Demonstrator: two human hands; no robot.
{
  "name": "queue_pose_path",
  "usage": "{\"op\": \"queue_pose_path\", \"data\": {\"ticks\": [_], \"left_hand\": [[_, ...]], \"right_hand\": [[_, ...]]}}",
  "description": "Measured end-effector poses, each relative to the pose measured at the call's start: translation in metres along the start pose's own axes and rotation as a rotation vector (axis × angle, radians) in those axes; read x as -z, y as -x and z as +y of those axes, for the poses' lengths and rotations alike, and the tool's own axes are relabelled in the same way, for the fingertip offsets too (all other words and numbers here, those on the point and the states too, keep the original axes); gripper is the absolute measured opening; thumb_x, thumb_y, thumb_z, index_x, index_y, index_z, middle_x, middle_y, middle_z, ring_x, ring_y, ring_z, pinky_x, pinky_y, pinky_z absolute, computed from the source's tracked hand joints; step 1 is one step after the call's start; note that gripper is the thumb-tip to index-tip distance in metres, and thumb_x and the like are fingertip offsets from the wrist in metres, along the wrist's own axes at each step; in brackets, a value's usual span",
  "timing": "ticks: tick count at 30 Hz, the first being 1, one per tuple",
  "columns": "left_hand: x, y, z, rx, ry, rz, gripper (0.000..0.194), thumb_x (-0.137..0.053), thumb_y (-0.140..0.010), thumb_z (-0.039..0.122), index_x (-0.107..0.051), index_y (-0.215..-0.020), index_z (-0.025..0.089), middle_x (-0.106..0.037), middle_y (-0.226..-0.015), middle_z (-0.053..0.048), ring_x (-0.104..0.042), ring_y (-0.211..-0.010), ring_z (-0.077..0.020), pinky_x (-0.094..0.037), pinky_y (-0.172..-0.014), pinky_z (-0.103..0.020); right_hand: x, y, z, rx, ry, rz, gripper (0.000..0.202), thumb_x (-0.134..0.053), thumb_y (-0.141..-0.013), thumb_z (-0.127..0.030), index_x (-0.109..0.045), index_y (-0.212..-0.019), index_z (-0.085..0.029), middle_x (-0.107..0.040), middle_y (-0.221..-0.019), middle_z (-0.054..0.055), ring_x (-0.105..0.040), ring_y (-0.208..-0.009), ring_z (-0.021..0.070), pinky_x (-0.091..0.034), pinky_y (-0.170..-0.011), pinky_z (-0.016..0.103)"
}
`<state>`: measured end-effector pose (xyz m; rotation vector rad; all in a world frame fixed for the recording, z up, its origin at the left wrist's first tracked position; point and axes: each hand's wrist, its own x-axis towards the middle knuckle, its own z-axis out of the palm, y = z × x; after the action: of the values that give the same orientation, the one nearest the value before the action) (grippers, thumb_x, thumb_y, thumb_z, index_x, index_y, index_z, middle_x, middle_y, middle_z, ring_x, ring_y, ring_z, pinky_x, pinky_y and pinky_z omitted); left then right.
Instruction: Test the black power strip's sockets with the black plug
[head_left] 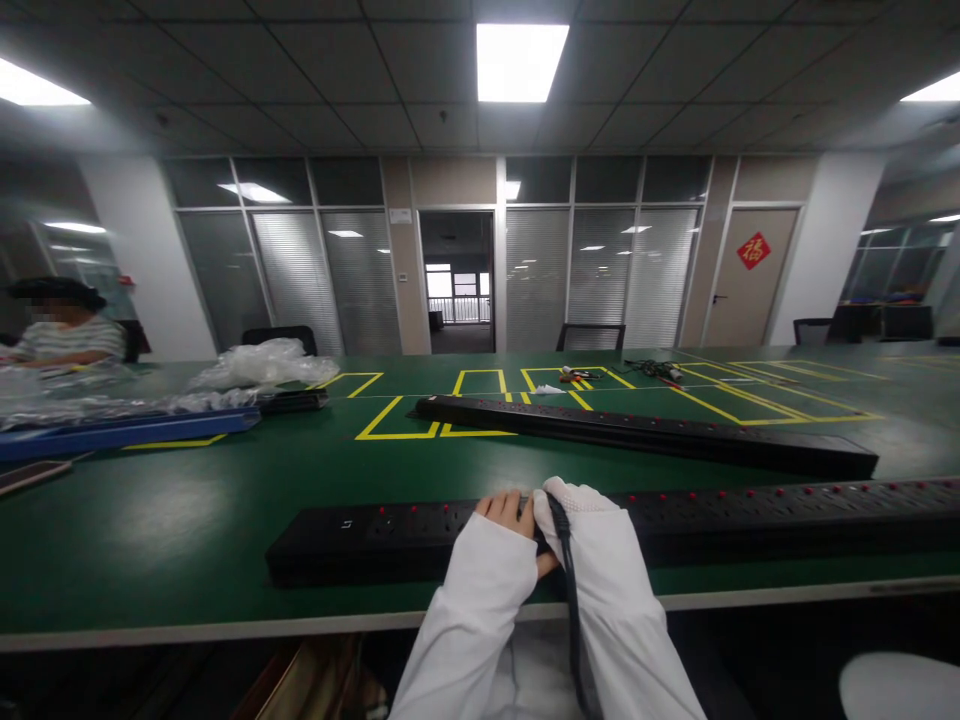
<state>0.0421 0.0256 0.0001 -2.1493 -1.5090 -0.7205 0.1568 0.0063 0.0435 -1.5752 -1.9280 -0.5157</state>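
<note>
A long black power strip (330, 545) with red buttons or lights along its top lies across the near side of the table. My left hand (507, 512), bare below a white sleeve, has its fingers over the top of this strip and its thumb low at the front. Pressed close beside it is my right hand (577, 498) in a white dotted glove, closed around the end of a black power cord (571, 600). The cord hangs over the table edge towards me. Whatever plug sits at its end is hidden by my hands.
A second black power strip (645, 430) lies slanted behind. Clear plastic wrap (259, 365) and a blue tray-like piece (135, 432) are on the left, with a phone-like object (34, 477). Small cables (652, 371) lie farther back. A person (67, 325) sits at far left.
</note>
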Motion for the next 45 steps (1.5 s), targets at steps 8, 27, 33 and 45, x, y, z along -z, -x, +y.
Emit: {"op": "queue_pose_path", "data": {"ticks": [8,27,33,45], "left_hand": [[0.02,0.027,-0.038,0.018,-0.04,-0.059,0.056,-0.059,-0.063,0.04,-0.053,-0.114,0.018,-0.057,-0.116,-0.01,-0.05,-0.105,-0.0275,-0.036,-0.09,-0.04],[0.02,0.027,-0.038,0.005,-0.041,-0.02,0.058,-0.057,-0.061,0.038,-0.053,-0.114,0.016,-0.057,-0.117,-0.011,-0.051,-0.103,-0.0285,-0.039,-0.087,-0.04],[0.017,0.028,-0.039,0.011,-0.05,-0.051,0.061,-0.056,-0.063,0.044,-0.052,-0.116,0.015,-0.056,-0.117,-0.011,-0.051,-0.105,-0.029,-0.038,-0.088,-0.04],[0.02,0.026,-0.038,0.035,-0.007,-0.083,0.064,-0.055,-0.063,0.049,-0.052,-0.116,0.014,-0.056,-0.117,-0.012,-0.049,-0.106,-0.0297,-0.037,-0.089,-0.042]], "right_hand": [[-0.012,-0.001,-0.025,0.064,-0.116,-0.024,0.032,-0.033,-0.087,-0.042,-0.058,-0.075,-0.026,-0.055,-0.063,-0.001,-0.046,-0.059,0.0108,-0.024,-0.055,0.025],[-0.012,0.001,-0.026,0.095,-0.151,-0.031,0.033,-0.029,-0.089,-0.042,-0.055,-0.078,-0.024,-0.056,-0.069,0.0,-0.046,-0.065,0.0111,-0.021,-0.061,0.026],[-0.015,0.0,-0.026,0.071,-0.163,-0.016,0.03,-0.033,-0.087,-0.042,-0.056,-0.075,-0.025,-0.055,-0.063,-0.001,-0.044,-0.06,0.0112,-0.018,-0.056,0.026],[-0.017,0.001,-0.025,0.068,-0.153,-0.061,0.034,-0.025,-0.089,-0.044,-0.052,-0.079,-0.026,-0.055,-0.069,-0.001,-0.045,-0.066,0.0121,-0.021,-0.062,0.025]]}}
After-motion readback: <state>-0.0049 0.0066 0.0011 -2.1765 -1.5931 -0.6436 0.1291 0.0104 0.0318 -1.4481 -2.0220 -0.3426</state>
